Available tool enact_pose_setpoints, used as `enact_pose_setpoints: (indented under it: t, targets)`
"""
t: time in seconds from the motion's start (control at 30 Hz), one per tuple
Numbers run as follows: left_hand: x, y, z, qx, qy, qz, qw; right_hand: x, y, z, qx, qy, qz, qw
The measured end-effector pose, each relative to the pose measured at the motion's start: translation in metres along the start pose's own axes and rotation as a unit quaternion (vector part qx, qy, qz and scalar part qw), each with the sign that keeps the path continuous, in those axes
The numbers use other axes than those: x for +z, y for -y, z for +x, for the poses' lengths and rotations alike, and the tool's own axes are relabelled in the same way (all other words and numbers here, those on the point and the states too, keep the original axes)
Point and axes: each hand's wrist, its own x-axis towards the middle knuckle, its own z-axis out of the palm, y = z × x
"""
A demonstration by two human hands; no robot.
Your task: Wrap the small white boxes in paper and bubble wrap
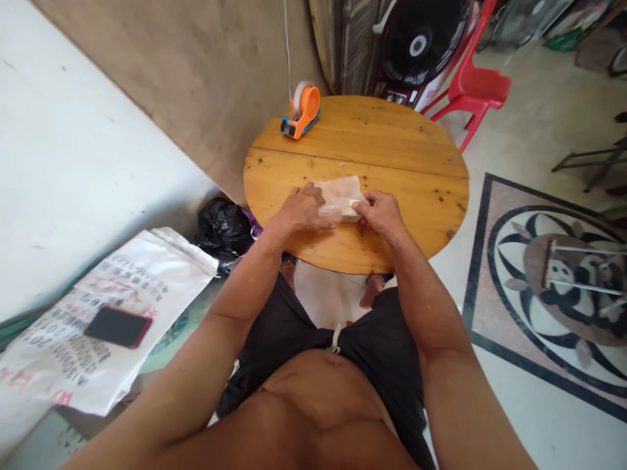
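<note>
A thin, see-through whitish wrapping sheet point(343, 188) lies crumpled near the front of the round wooden table point(392, 137). My left hand point(306, 207) rests on the sheet's left end, palm down with the fingers stretched out. At the right end, my right hand point(383, 210) pinches the sheet between thumb and fingers. Under the sheet, by the right thumb, a small pale block-like shape point(349, 210) shows; its kind I cannot make out. Toward the back left of the table stands an orange tape dispenser point(309, 108) with a roll of clear tape, apart from both hands.
Behind the table are a black fan point(421, 42) and a red plastic chair point(477, 85). At left, a phone point(119, 326) lies on a printed white sack point(166, 261), near a black plastic bag point(223, 225). A metal-legged stand point(582, 287) is on the patterned floor at right.
</note>
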Motion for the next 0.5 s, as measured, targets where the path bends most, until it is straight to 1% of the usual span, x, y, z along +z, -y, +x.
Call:
enact_pose_setpoints:
  t: [0.07,0.13,0.17,0.23,0.27,0.33,0.37,0.4,0.47,0.5]
  targets:
    - [0.0,0.002,-0.001,-0.008,-0.016,0.04,0.999,0.0,0.0,0.0,0.007,0.005,0.007,1.0]
    - [-0.004,0.004,-0.003,-0.018,-0.046,0.047,0.998,0.0,-0.001,0.0,0.015,0.009,0.011,1.0]
    - [-0.008,0.004,-0.004,-0.011,-0.053,0.041,0.998,0.0,-0.001,0.0,0.016,0.01,0.012,1.0]
    - [-0.014,0.001,-0.006,0.029,-0.055,0.009,0.998,-0.001,0.0,0.0,0.016,0.009,0.011,1.0]
    - [-0.017,-0.003,-0.007,0.056,-0.06,-0.013,0.997,-0.001,0.0,-0.001,0.016,0.008,0.011,1.0]
    - [-0.018,-0.016,-0.009,0.099,-0.093,-0.051,0.989,-0.001,0.001,-0.001,0.016,0.007,0.009,1.0]
    - [-0.017,-0.023,-0.009,0.114,-0.109,-0.058,0.986,0.0,0.002,0.0,0.016,0.005,0.007,1.0]
    - [-0.014,-0.031,-0.009,0.131,-0.113,-0.058,0.983,0.0,0.002,0.0,0.014,0.004,0.006,1.0]
    - [-0.005,-0.045,-0.008,0.168,-0.089,-0.034,0.981,0.001,0.001,0.0,0.01,0.002,0.009,1.0]
    - [0.0,-0.05,-0.006,0.174,-0.081,-0.015,0.981,0.001,0.0,0.0,0.012,0.005,0.016,1.0]
